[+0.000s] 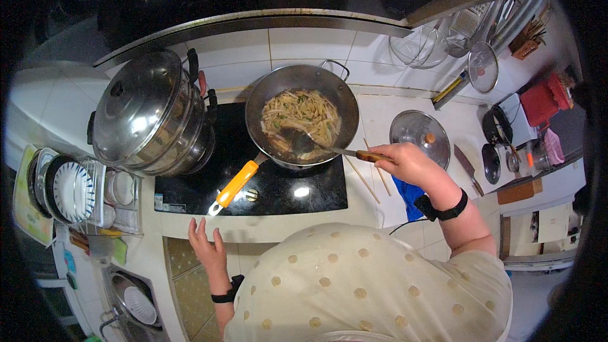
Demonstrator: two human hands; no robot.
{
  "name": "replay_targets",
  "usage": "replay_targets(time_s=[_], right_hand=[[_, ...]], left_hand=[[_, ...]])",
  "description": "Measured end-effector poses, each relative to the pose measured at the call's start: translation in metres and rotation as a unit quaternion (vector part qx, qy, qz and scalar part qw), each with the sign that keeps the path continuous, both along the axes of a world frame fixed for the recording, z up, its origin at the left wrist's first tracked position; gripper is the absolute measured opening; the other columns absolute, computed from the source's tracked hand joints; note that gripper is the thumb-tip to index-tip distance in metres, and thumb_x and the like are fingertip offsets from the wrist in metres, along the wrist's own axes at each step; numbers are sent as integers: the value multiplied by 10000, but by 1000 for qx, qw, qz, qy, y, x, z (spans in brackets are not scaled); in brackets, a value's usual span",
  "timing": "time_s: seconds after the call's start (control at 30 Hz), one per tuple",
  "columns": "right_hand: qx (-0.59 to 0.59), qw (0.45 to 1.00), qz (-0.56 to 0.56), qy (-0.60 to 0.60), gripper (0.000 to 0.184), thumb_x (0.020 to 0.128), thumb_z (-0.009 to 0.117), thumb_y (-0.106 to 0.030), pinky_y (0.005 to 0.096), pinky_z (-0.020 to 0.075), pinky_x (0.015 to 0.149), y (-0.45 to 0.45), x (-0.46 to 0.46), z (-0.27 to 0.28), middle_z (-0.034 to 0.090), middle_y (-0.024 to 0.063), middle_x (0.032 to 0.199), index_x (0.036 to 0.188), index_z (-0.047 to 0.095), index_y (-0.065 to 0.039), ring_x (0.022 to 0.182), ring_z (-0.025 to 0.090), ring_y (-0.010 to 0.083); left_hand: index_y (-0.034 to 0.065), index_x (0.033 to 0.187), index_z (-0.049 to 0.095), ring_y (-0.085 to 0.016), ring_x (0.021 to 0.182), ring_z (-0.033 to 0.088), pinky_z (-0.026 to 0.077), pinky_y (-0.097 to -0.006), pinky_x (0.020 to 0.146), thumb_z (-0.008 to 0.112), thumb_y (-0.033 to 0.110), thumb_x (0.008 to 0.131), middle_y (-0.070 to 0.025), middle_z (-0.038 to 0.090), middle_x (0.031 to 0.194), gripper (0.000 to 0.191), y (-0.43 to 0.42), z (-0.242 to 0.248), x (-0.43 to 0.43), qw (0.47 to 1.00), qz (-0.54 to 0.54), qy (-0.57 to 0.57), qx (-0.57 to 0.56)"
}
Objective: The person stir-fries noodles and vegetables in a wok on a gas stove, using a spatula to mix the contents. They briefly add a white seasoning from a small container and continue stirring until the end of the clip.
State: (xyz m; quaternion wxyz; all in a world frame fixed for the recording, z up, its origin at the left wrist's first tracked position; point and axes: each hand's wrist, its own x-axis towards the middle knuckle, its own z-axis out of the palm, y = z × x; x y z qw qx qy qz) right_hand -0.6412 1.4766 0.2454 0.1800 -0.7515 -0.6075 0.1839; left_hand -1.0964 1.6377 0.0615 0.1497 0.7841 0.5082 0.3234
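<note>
My right hand (407, 161) grips the wooden handle of a metal spatula (349, 152), whose head rests among the food in a wok (304, 73). Pale strips of stir-fried food with bits of green (304, 111) fill the middle of the wok. The wok sits on a black glass cooktop (294, 199), its orange handle (237, 183) pointing toward my body. My left hand (208, 247) is in the air near the tip of that handle, apart from it, fingers spread and holding nothing.
A large stainless steamer pot (152, 118) stands left of the wok. To the right lie a pair of chopsticks (363, 180), a glass lid (412, 126), a blue cloth (407, 199) and a cleaver (465, 164). Stacked plates (73, 192) and a sink (123, 278) are at the left.
</note>
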Motion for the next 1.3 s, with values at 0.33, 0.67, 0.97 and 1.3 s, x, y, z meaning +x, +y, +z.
replay_targets(time_s=[0.33, 0.67, 0.97, 1.3], right_hand=[[-29, 999, 11, 22, 335, 877, 684, -161, 394, 535, 724, 11, -8, 19, 696, 191, 975, 1192, 655, -53, 838, 674, 364], [18, 1000, 13, -9, 314, 885, 665, -195, 445, 540, 730, 9, -14, 15, 697, 182, 934, 1179, 652, -86, 828, 662, 385], [-49, 998, 1, -45, 328, 868, 685, -149, 414, 534, 745, 16, -16, 22, 693, 194, 972, 1180, 656, -50, 849, 667, 373], [-143, 973, 0, -182, 318, 823, 707, -221, 469, 527, 718, 18, 1, 68, 704, 157, 907, 1131, 691, -144, 826, 658, 374]], left_hand=[[37, 1299, 562, -373, 1280, 462, 399, -454, 1050, 656, 93, 894, -196, 436, 1425, 420, -1, -7, -6, 1000, 7, -5, -15], [34, 1299, 560, -368, 1288, 461, 391, -452, 1061, 651, 83, 893, -193, 439, 1425, 419, 4, -7, -14, 1000, 13, -5, -21], [32, 1302, 558, -372, 1293, 458, 403, -444, 1057, 655, 83, 895, -198, 435, 1428, 422, 7, -7, -14, 1000, 4, -7, -19], [41, 1302, 561, -364, 1277, 473, 410, -445, 1049, 658, 79, 891, -194, 439, 1429, 424, 8, -13, -21, 1000, 4, -15, -20]])
